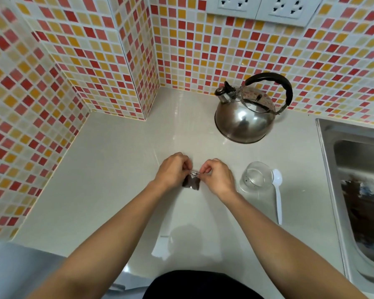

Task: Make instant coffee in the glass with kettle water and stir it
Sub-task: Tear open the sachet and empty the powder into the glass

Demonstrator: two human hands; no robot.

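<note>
- Coffee sachet point(191, 182): small clear bag of dark granules, held just above the countertop point(108, 180), between both hands
- Left hand point(172, 171): fingers pinch the sachet's top left edge
- Right hand point(216, 176): fingers pinch the top right edge
- Glass point(256, 176): upright, right of the hands
- White spoon point(277, 195): lies just beside the glass
- Kettle point(246, 117): stands behind, near the tiled wall point(203, 50)
- Sink point(354, 169): at far right

The kettle point(244, 117) is gleaming as polished metal with a black matt handle. The counter point(108, 180) is shining glossy, the spoon point(277, 190) looking white plastic, the glass point(256, 176) clear
</note>
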